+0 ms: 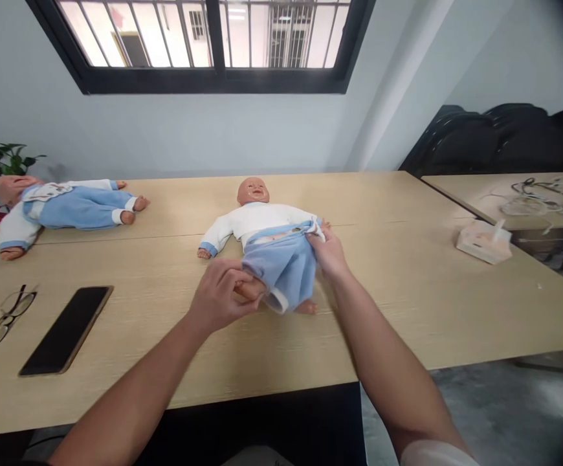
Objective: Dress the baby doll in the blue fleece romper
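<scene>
Far left on the bench (408, 285): second doll (63, 207) lying fully dressed, glasses (0, 320) and a phone (66, 330) nearer the edge, all well clear of the work.

Centre: baby doll (257, 226) on its back, head toward the window, white top on, blue trousers (281, 265) bunched around hips and legs.

Left hand (223, 298) is closed around the doll's bare leg where it pokes out beside the trouser cuff. Right hand (330, 249) is pinched on the waistband at the doll's hip, fingers closed on fabric.

My read on doing this well: keep the leg straight and steady with the left, work the waistband in short pulls along the leg line, not sideways, so the cuff doesn't snag on the foot. Doll is light; expect it to slide unless pinned.

Right: tissue box (483, 241), cables (548, 194) on the next bench.
</scene>
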`<state>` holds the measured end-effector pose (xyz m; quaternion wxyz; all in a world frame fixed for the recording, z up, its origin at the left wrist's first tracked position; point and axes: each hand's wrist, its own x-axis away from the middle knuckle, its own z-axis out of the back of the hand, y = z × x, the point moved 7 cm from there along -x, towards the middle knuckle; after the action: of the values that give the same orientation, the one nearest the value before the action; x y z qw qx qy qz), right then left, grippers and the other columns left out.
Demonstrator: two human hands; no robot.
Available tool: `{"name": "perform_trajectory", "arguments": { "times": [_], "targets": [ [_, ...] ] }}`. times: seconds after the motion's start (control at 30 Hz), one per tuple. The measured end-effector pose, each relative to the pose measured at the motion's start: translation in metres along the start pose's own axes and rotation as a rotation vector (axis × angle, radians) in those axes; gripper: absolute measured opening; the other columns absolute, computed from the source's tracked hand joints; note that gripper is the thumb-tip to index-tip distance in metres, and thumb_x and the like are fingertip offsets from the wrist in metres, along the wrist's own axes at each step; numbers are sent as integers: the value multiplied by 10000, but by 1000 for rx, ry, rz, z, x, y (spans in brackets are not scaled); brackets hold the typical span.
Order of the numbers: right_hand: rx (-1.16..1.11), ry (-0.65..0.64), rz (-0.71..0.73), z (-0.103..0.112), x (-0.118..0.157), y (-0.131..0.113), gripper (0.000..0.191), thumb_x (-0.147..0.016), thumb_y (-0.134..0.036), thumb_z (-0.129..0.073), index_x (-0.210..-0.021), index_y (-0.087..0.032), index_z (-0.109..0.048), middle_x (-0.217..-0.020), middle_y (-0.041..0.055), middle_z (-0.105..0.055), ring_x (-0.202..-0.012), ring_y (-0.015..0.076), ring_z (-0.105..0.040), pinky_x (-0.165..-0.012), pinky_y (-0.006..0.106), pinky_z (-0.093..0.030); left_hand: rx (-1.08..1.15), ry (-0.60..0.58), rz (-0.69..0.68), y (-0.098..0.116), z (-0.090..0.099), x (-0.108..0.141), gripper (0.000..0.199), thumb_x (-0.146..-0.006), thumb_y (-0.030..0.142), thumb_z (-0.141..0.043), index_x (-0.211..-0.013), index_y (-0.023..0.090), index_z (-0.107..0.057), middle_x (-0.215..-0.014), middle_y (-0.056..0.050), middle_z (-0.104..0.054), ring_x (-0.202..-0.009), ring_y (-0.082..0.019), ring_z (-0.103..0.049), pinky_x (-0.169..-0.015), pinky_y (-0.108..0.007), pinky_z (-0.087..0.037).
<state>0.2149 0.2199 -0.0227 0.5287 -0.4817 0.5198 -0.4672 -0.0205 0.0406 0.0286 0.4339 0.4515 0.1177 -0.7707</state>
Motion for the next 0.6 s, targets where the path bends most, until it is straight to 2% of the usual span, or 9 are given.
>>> {"name": "perform_trajectory", "arguments": {
  "times": [0.07,0.17,0.27,0.33,0.37,0.4,0.47,0.53,0.6],
  "targets": [
    [9,125,-65,3,-8,22,445,-734,-459,-799,-1049,-149,-744,-983,72,-783,-907,244,-687,-809,342,-535,54,-85,-50,7,-9,3,364,-775,282,-816,-1008,233,-542,-1032,-67,-661,-936,-226,-649,-826,-385,-573],
    [-60,100,-131,-2,-13,38,485,-703,-480,-823,-1055,-155,-749,-953,65,-786,-894,244,-694,-802,339,-538,98,-201,-111,15,-20,5,282,-821,234,-772,-969,220,-532,-993,-59,-665,-878,-198,-666,-736,-327,-573],
    [-168,-126,-75,-12,-13,29,536,-683,-469,-863,-1127,-190,-752,-1087,55,-789,-1009,242,-700,-922,352,-534,88,-278,-134,16,-22,4,275,-866,318,-775,-963,218,-539,-991,-55,-680,-874,-189,-688,-707,-304,-570],
    [-156,-283,-48,-18,-11,21,531,-682,-454,-881,-1135,-202,-764,-1144,54,-784,-1075,249,-695,-994,374,-517,74,-251,-159,16,-17,3,314,-878,404,-785,-979,221,-551,-997,-51,-689,-874,-186,-695,-708,-304,-570],
    [-140,-300,-39,-16,-11,19,507,-688,-446,-881,-1118,-200,-773,-1152,59,-784,-1094,254,-694,-1017,384,-509,69,-213,-175,16,-12,3,330,-877,431,-790,-991,224,-559,-991,-46,-691,-868,-182,-696,-706,-302,-568],
    [-132,-269,-34,-13,-13,18,474,-695,-435,-876,-1092,-194,-781,-1152,65,-786,-1103,258,-695,-1031,391,-505,63,-169,-192,15,-7,2,340,-873,443,-796,-1003,227,-568,-983,-40,-693,-861,-178,-697,-704,-298,-567],
    [-150,-114,-44,-1,-18,22,425,-698,-409,-862,-1052,-188,-787,-1144,73,-789,-1097,265,-703,-1029,402,-512,40,-102,-222,15,0,3,341,-864,430,-812,-1026,236,-584,-959,-26,-693,-840,-167,-696,-694,-287,-564],
    [-176,27,-102,8,-21,33,416,-685,-385,-852,-1045,-187,-783,-1123,74,-795,-1076,277,-712,-996,416,-535,7,-90,-243,16,2,5,318,-865,397,-818,-1029,242,-594,-922,-13,-688,-810,-159,-692,-693,-283,-567],
    [-167,102,-174,10,-22,43,412,-673,-380,-847,-1029,-184,-780,-1086,75,-801,-1064,291,-714,-970,428,-550,-9,-124,-259,17,-1,7,276,-879,369,-804,-1008,240,-596,-882,-8,-676,-789,-163,-688,-695,-293,-572]
  ]
}}
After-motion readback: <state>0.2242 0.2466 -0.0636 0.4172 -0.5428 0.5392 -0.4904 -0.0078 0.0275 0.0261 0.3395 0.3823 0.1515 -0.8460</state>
